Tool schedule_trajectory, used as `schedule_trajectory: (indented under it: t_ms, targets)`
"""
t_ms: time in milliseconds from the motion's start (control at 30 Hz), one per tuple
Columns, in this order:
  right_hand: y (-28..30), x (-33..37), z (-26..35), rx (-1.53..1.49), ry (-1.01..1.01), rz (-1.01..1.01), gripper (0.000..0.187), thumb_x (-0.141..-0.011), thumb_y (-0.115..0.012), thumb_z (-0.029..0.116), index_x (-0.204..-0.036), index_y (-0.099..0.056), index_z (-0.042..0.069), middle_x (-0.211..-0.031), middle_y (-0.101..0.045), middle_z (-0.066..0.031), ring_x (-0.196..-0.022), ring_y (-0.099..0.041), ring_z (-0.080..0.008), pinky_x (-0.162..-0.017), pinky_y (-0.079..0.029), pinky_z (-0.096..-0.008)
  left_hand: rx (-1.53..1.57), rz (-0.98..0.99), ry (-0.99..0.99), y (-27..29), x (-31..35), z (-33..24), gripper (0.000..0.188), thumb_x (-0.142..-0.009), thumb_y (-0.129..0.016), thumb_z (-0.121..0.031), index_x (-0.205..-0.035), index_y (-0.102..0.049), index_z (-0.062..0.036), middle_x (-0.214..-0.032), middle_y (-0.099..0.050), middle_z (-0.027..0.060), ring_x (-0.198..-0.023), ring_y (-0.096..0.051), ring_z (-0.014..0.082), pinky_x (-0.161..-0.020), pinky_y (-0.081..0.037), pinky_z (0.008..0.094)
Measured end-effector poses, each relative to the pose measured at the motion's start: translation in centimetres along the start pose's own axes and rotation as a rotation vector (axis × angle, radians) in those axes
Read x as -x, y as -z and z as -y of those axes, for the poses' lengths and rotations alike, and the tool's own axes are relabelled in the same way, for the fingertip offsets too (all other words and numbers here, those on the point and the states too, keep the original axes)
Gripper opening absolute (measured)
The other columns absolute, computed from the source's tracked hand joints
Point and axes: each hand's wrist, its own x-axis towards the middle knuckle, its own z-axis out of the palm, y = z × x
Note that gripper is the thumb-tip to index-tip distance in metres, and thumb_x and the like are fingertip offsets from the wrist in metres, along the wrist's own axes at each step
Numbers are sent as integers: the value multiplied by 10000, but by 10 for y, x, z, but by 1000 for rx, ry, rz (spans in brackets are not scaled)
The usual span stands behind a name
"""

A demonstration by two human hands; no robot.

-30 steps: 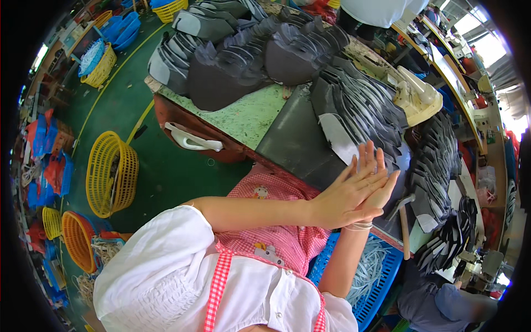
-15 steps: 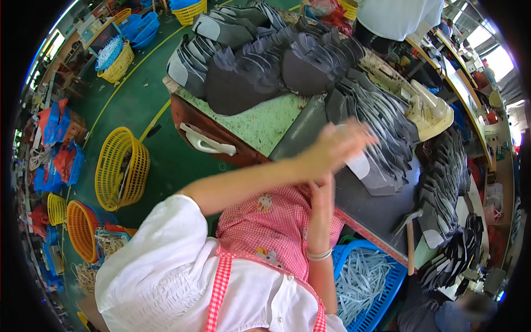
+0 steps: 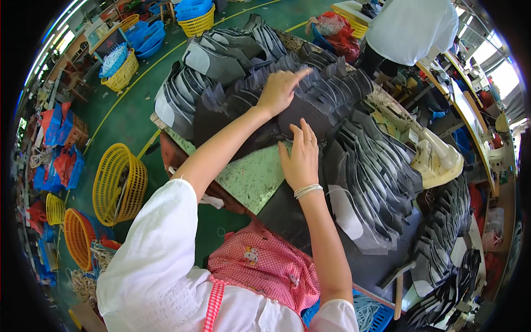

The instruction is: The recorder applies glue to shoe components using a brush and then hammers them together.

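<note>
My left hand (image 3: 279, 93) reaches over the fanned dark grey shoe-upper pieces (image 3: 232, 110) on the table, its index finger stretched out to the right and the others partly hidden. Nearer to me, my right hand (image 3: 301, 157) has its fingers apart, with nothing visible in it. Its fingertips lie at the front edge of a second dark stack (image 3: 301, 117); whether they touch it I cannot tell. To its right leans a row of overlapping grey and black pieces (image 3: 370, 177) with a pale grey end piece.
A hammer (image 3: 399, 293) lies at the table's right edge, beside more stacked pieces (image 3: 442, 238). A cream-coloured machine part (image 3: 440, 160) stands behind. Yellow baskets (image 3: 119, 182) and an orange basket (image 3: 79, 238) stand on the floor at left. Someone in a white top (image 3: 412, 27) stands at the far side.
My hands were close together near the right-hand row. Both have moved forward and apart, to the dark stacks. The view has shifted slightly.
</note>
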Motion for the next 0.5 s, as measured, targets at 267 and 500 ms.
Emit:
schedule_trajectory:
  t_ms: [267,500]
  targets:
    - [-23,4,-22,246,6,153,530,-831,-716,138,-1284,-541,-73,-1454,-476,-275,-1368,-424,-412,-1154,-346,-472,56,-275,75,5,-3,18,815,-715,-759,-27,-1459,-502,-237,-1151,-540,131,-1107,-543,316,-935,-451,388]
    - [6,0,-2,20,-19,77,401,-854,-702,65,-1236,-610,-14,-1407,-541,-233,-1353,-460,-392,-1130,-379,-469,123,-188,346,24,-19,16,553,-901,-616,14,-1432,-485,-67,-1281,-603,173,-1172,-606,283,-989,-488,396]
